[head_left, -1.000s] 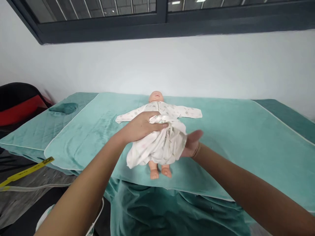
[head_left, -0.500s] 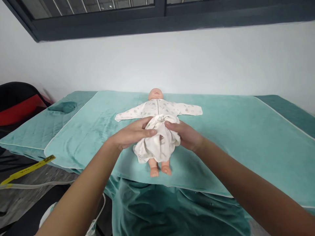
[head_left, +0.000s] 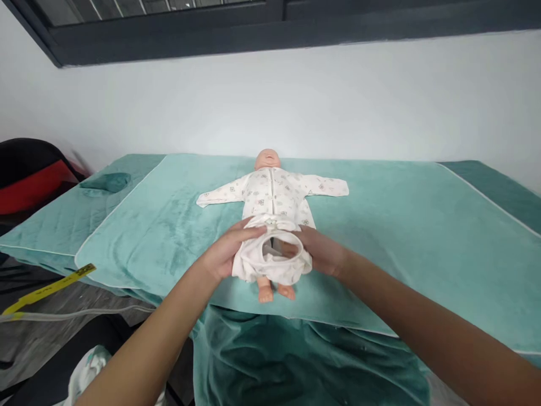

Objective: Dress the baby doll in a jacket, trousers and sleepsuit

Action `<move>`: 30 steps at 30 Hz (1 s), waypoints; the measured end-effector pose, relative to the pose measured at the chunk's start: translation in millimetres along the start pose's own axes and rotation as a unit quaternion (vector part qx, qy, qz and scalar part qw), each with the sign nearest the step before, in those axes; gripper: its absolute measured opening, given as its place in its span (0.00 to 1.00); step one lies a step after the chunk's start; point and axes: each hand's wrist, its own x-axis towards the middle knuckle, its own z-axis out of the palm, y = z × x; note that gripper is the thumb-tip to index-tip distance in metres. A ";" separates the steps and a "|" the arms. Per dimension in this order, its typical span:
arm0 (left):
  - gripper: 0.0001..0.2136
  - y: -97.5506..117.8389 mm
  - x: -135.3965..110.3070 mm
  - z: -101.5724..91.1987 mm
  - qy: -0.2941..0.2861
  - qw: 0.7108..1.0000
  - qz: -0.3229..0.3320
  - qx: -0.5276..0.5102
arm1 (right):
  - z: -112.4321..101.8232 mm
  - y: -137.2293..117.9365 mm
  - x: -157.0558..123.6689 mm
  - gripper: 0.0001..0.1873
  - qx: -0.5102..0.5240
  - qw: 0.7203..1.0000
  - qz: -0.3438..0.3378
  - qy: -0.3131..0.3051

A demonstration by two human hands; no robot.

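A baby doll lies on its back on a teal towel, dressed in a white printed top with both sleeves spread out. My left hand and my right hand each grip a side of small white pants over the doll's legs. The waistband is stretched into an open ring between them. Below the pants the doll's bare feet stick out.
The towel covers a padded teal table that has a face hole at the left. A black and red bag sits far left. Below left are a yellow strip and a white cord. A white wall stands behind.
My right hand came in from the side and took hold of the pants. Both hands moved down toward the doll's legs, uncovering the top, and pulled the waistband open.
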 end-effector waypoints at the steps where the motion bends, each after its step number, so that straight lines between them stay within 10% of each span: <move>1: 0.21 -4.3 -5.8 0.1 0.000 0.999 -0.032 0.012 | 0.9 5.3 -7.9 0.13 0.001 1.000 0.023 0.004; 9: 0.26 -28.3 -59.5 22.4 0.014 0.974 -0.208 0.088 | 31.9 56.3 -75.4 0.06 0.172 0.972 0.155 0.043; 19: 0.17 -48.2 -34.7 16.1 -0.013 0.883 -0.048 0.467 | 16.8 104.1 -75.2 0.16 -0.099 0.964 0.002 0.246; 30: 0.22 -13.0 -27.6 -7.1 -0.199 0.886 -0.068 0.413 | 29.4 106.3 -60.0 0.19 0.083 0.960 -0.082 0.254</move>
